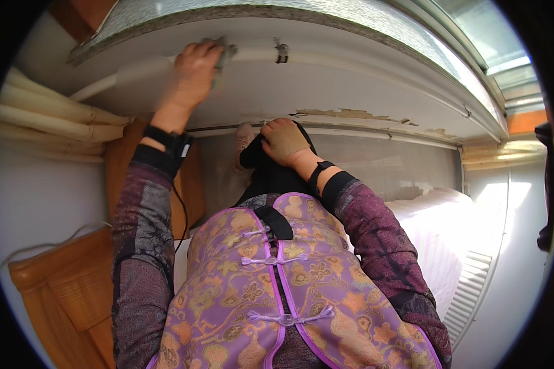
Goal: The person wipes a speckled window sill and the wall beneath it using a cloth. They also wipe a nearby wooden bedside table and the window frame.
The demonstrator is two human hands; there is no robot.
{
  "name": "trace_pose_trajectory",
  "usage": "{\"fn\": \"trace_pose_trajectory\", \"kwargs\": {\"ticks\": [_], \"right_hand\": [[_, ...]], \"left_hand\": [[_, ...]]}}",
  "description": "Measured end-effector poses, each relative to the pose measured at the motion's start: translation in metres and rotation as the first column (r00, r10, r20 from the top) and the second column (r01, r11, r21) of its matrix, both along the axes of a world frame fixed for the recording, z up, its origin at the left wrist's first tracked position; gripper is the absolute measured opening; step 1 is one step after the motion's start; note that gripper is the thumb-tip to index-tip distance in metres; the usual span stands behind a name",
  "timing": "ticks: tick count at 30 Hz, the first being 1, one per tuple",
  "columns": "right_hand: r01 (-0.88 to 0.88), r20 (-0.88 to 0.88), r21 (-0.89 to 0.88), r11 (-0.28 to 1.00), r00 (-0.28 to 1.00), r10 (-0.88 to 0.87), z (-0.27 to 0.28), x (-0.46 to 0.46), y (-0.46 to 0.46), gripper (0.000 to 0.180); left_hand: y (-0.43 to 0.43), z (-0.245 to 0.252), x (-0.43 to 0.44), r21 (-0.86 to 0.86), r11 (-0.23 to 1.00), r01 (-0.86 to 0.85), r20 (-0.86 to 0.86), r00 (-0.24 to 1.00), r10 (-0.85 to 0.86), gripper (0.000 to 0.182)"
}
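My left hand (196, 71) is raised to the wall and shut on a greyish-green cloth or pad (220, 62). The cloth is against or very near a white pipe (254, 54) that runs along the wall under a stone windowsill (240, 11). Motion blur hides its exact shape and part of the hand. My right hand (284, 142) lies palm down over my bent knee in black trousers (267, 177), thumb apart from the fingers. No object shows in it, though its palm is hidden.
A metal pipe clamp (282, 53) sits on the wall. Paint peels (346, 113) above a lower pipe (351, 133). Left are a gathered curtain (55, 115) and wooden furniture (69, 295); a cable (182, 212) hangs by my left sleeve. Right are pale bedding (424, 230) and a window (498, 46).
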State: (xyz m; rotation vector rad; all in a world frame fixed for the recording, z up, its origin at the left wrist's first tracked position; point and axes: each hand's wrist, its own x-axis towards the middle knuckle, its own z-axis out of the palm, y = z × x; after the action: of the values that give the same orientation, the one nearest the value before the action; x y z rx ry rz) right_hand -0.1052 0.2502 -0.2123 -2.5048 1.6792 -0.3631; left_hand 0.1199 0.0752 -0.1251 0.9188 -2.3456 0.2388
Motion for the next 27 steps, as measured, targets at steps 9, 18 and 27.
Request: {"fn": "trace_pose_trajectory", "kwargs": {"ticks": [9, 18, 27], "right_hand": [[0.068, 0.079, 0.024, 0.997, 0.994, -0.070, -0.019, -0.011, -0.002, 0.021], [0.082, 0.182, 0.027, 0.996, 0.980, -0.085, -0.017, -0.018, 0.000, 0.020], [0.069, 0.158, 0.129, 0.989, 0.983, -0.089, -0.009, -0.022, -0.001, 0.022]], "left_hand": [[-0.054, -0.018, 0.160, 0.150, 0.914, -0.376, 0.197, 0.918, 0.345, 0.051], [-0.056, -0.030, 0.105, 0.105, 0.978, -0.182, 0.162, 0.973, 0.164, 0.050], [-0.025, -0.012, -0.003, 0.135, 0.990, -0.024, 0.137, 0.991, 0.006, 0.050]]}}
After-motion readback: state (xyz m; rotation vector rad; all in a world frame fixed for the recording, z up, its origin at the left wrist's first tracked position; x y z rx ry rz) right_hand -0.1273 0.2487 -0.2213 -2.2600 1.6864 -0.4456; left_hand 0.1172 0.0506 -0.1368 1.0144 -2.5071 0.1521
